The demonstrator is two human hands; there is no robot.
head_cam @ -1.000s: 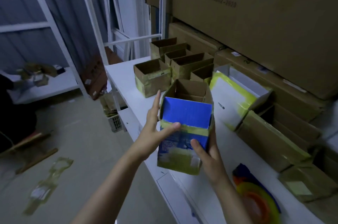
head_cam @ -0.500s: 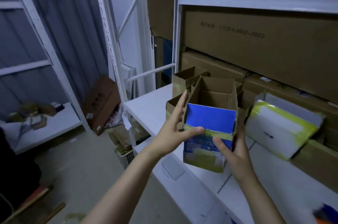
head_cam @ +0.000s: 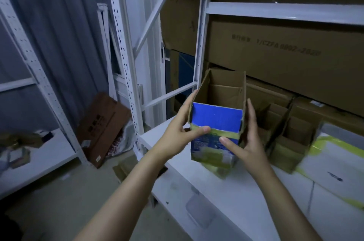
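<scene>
The left hand (head_cam: 177, 135) and right hand (head_cam: 247, 142) each grip the open blue box (head_cam: 216, 119). The big brown box (head_cam: 285, 75) behind has blurry writing ending "2020".

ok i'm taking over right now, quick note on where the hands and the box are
Left hand: grips the blue-fronted box at its left front corner, thumb on the front.
Right hand: grips its right front corner.
Box: top open, tilted, over the white shelf, left of the open brown boxes.
Done: box in hand.
Left: probably setting it down on the shelf.
</scene>
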